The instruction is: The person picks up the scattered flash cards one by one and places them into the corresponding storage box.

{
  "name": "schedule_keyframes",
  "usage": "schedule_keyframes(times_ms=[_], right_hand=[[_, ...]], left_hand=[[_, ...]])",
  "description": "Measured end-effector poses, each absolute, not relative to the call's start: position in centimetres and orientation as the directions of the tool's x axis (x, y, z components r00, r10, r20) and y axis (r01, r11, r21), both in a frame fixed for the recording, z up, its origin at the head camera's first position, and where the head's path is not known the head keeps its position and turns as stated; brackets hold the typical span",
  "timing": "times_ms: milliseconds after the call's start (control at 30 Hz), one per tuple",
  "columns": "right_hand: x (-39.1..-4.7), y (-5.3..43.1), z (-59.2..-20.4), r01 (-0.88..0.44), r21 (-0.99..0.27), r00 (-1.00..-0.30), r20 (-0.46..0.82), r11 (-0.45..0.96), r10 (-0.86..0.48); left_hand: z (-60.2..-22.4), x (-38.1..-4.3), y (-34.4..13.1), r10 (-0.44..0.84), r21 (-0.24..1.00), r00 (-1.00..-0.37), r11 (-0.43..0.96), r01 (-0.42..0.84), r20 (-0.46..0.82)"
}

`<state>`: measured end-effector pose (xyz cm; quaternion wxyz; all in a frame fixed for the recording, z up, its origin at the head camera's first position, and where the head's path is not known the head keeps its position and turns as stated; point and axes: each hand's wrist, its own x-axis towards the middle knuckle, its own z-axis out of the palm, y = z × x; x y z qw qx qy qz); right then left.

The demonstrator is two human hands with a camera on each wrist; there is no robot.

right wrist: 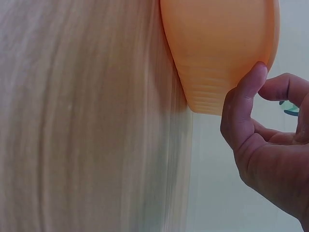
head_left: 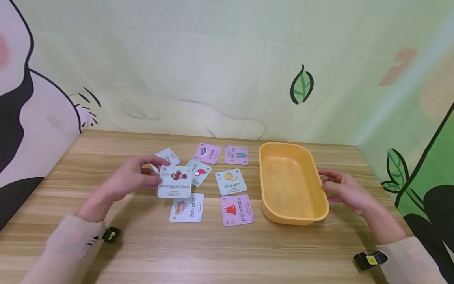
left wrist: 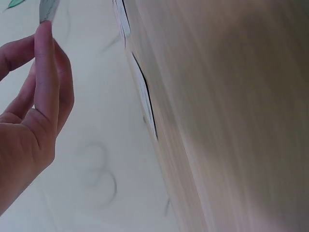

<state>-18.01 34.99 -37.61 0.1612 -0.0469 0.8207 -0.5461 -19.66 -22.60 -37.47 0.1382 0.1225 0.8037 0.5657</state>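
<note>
In the head view my left hand (head_left: 133, 177) pinches a mangosteen card (head_left: 174, 182) by its left edge, above the other cards. A thin pale edge (head_left: 155, 169), perhaps another card, shows between those fingers. The left wrist view has the thumb and fingertips of that hand (left wrist: 43, 92) together on a card (left wrist: 48, 9), only partly visible. My right hand (head_left: 345, 191) touches the outer right side of a yellow-orange plastic basket (head_left: 264, 185). From the right wrist, the thumb of the hand (right wrist: 270, 150) lies against the basket's wall (right wrist: 217, 53), with loosely bent fingers beside it.
Around the held card lie a noodle card (head_left: 186, 208), a pink-fruit card (head_left: 200, 172) and a partly covered card (head_left: 168, 156). Nearer the basket are durian (head_left: 231, 182), pajamas (head_left: 237, 210), shoes (head_left: 208, 153) and trousers (head_left: 236, 155) cards. A printed backdrop (head_left: 213, 79) stands behind the wooden table (head_left: 213, 252).
</note>
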Motion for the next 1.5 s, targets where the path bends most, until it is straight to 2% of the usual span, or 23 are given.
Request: schedule_keyframes(times_ms=[267, 567, 933, 1300, 1500], right_hand=[[-17.9, 34.9, -37.4, 0.105, -0.909, -0.942, -0.22, 0.403, -0.252], [-17.8, 34.8, -37.3, 0.098, -0.912, -0.941, -0.215, 0.398, -0.261], [-17.8, 35.0, -37.3, 0.099, -0.91, -0.938, -0.221, 0.404, -0.268], [-18.0, 35.0, -37.5, 0.094, -0.906, -0.935, -0.223, 0.413, -0.275], [-18.0, 35.1, -37.5, 0.086, -0.908, -0.934, -0.216, 0.41, -0.283]], left_hand=[[-37.8, -20.2, -19.7, 0.378, 0.976, -0.924, 0.216, 0.03, -0.056], [-38.1, -20.3, -16.0, 0.384, 0.983, -0.918, 0.182, -0.032, -0.101], [-38.0, -19.9, -11.6, 0.433, 0.992, -0.897, 0.116, -0.04, -0.086], [-38.4, -20.0, -8.6, 0.473, 0.996, -0.877, 0.037, -0.078, -0.086], [-38.8, -20.4, -7.3, 0.479, 0.996, -0.873, 0.042, -0.084, -0.094]])
